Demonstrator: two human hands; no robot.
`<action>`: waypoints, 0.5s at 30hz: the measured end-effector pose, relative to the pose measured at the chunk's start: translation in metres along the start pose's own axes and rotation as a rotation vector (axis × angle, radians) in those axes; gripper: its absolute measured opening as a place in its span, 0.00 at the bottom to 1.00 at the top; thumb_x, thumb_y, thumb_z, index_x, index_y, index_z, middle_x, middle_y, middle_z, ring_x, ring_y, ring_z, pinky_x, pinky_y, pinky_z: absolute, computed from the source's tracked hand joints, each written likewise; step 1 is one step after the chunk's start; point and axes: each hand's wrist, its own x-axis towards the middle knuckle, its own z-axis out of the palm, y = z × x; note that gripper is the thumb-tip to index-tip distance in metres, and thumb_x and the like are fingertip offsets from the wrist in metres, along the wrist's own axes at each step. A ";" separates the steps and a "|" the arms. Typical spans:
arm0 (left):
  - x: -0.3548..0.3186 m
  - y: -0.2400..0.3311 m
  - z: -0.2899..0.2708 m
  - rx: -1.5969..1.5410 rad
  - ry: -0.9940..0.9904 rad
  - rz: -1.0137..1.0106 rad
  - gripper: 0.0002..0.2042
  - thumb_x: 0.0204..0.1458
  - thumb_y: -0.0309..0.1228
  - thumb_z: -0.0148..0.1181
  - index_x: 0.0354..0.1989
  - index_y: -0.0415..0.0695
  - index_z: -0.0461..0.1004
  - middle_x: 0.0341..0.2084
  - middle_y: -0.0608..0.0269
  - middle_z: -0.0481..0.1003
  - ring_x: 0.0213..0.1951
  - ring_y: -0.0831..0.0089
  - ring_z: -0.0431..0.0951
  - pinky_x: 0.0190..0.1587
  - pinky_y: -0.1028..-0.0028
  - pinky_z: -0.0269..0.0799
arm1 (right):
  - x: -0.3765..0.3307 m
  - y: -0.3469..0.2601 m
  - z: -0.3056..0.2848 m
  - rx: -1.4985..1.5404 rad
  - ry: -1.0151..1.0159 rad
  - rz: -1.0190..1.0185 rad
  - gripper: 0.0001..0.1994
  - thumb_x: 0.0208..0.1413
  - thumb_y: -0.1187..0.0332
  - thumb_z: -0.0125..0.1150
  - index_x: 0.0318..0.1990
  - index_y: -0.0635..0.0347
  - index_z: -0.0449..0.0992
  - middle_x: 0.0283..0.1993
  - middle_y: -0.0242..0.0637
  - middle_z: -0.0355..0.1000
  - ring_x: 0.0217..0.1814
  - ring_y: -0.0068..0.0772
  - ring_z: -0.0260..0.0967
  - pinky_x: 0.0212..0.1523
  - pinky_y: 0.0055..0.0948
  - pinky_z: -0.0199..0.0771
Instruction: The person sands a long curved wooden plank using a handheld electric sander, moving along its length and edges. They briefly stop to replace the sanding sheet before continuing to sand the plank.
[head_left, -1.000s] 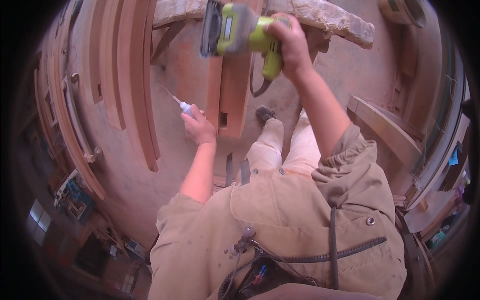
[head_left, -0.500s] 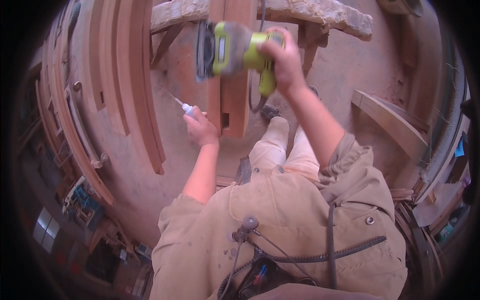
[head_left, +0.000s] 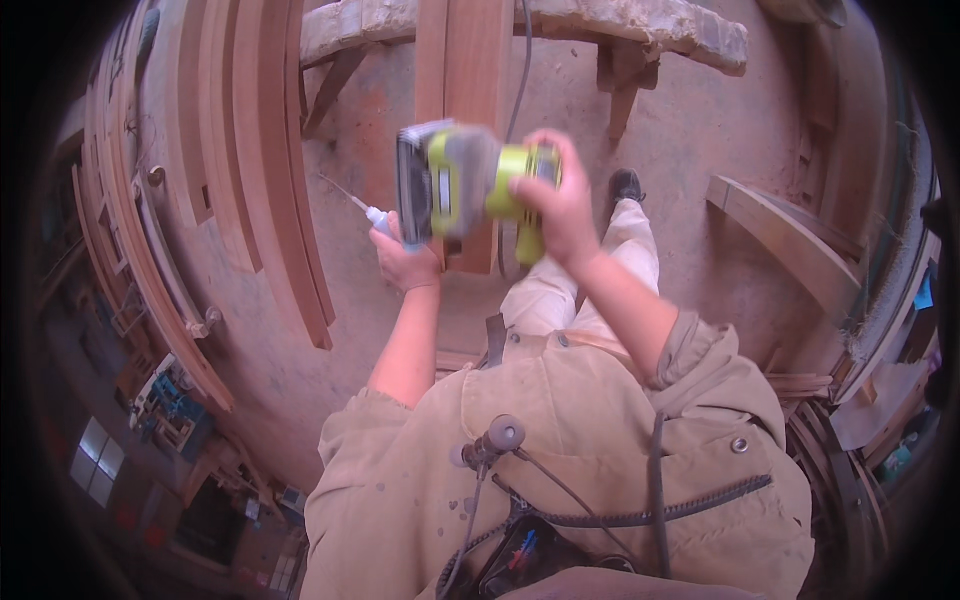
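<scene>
My right hand (head_left: 565,205) is wrapped round the handle of a green and grey power sander (head_left: 468,180). The sander is tilted with its flat pad facing left, and it hangs over the near end of a reddish wooden beam (head_left: 478,80). My left hand (head_left: 408,266) is closed round a small white bottle (head_left: 378,217) with a long thin nozzle pointing up and left. It rests at or just beside the beam's near left corner; the sander hides part of its fingers and the bottle. Whether the sander touches the beam I cannot tell.
A rough, crusted trestle (head_left: 680,38) carries the beam at the far side. Several long timbers (head_left: 270,150) lie to the left. A dark cord (head_left: 522,80) runs beside the beam. A curved wooden piece (head_left: 785,235) is at the right. My legs (head_left: 630,245) stand close to the beam.
My right hand has brought the sander nearer to me, so it now overlaps my left hand and the beam's end. My left hand has barely moved. My legs have shifted.
</scene>
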 end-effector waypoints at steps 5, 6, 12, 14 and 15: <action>0.004 0.011 -0.010 -0.090 -0.099 -0.102 0.22 0.59 0.51 0.39 0.35 0.43 0.67 0.24 0.62 0.76 0.32 0.57 0.76 0.37 0.58 0.66 | 0.081 -0.036 -0.001 0.078 -0.067 -0.037 0.20 0.45 0.66 0.58 0.47 0.57 0.64 0.35 0.38 0.67 0.31 0.27 0.68 0.26 0.28 0.73; 0.004 0.011 -0.010 -0.089 -0.099 -0.102 0.22 0.59 0.51 0.38 0.35 0.43 0.67 0.24 0.62 0.76 0.32 0.57 0.76 0.37 0.58 0.66 | 0.080 -0.038 -0.001 0.063 -0.057 -0.027 0.20 0.45 0.67 0.59 0.47 0.57 0.64 0.36 0.38 0.67 0.31 0.27 0.68 0.27 0.28 0.73; 0.013 -0.035 0.021 -0.219 -0.087 -0.137 0.23 0.58 0.53 0.40 0.38 0.42 0.67 0.30 0.53 0.77 0.36 0.51 0.75 0.40 0.55 0.66 | -0.011 -0.001 -0.001 -0.100 -0.031 0.010 0.22 0.37 0.65 0.64 0.43 0.58 0.66 0.37 0.35 0.67 0.39 0.28 0.65 0.44 0.28 0.68; 0.030 -0.110 0.057 -0.441 -0.155 -0.066 0.23 0.57 0.53 0.41 0.38 0.41 0.66 0.32 0.49 0.76 0.39 0.48 0.75 0.42 0.53 0.65 | -0.045 0.011 0.001 -0.168 -0.034 0.036 0.23 0.36 0.63 0.64 0.43 0.57 0.66 0.40 0.36 0.65 0.43 0.30 0.64 0.48 0.29 0.65; 0.039 -0.149 0.068 -0.546 -0.181 -0.041 0.24 0.57 0.53 0.41 0.39 0.41 0.66 0.34 0.47 0.76 0.40 0.46 0.74 0.43 0.53 0.65 | -0.053 0.009 0.004 -0.228 -0.045 0.052 0.23 0.36 0.63 0.63 0.44 0.57 0.66 0.40 0.36 0.65 0.43 0.30 0.63 0.48 0.29 0.65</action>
